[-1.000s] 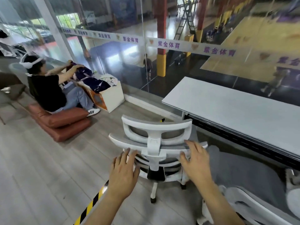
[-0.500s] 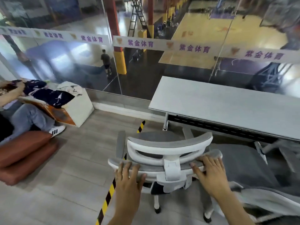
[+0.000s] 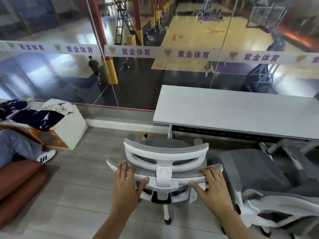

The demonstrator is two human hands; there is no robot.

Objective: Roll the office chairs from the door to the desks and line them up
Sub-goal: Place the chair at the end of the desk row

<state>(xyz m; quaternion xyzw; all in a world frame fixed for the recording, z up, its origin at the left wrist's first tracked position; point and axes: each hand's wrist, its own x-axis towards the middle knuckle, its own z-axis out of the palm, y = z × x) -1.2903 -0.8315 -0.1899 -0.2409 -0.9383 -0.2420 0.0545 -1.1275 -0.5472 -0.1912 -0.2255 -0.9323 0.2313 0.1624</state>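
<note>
A white-framed office chair (image 3: 165, 152) with grey mesh stands in the middle of the head view, its back toward me and its seat facing the left end of the grey desk (image 3: 233, 109). My left hand (image 3: 126, 187) lies on the left part of the backrest's top rim, fingers flat and thumb spread along the frame. My right hand (image 3: 214, 188) rests the same way on the right part of the rim. A second grey chair (image 3: 255, 169) stands close on the right, in front of the desk.
A glass wall (image 3: 138, 75) runs behind the desk. At the left a seated person's leg (image 3: 15, 145) and shoe (image 3: 45, 156) reach toward a white box (image 3: 72, 128) piled with clothes, beside brown cushions (image 3: 19, 178). A yellow-black floor strip (image 3: 145, 136) shows beyond the chair.
The chair has rolled forward and turned to face the desk's left end, both hands staying on its backrest. My view has swung right, so the seated person has slid to the left edge.
</note>
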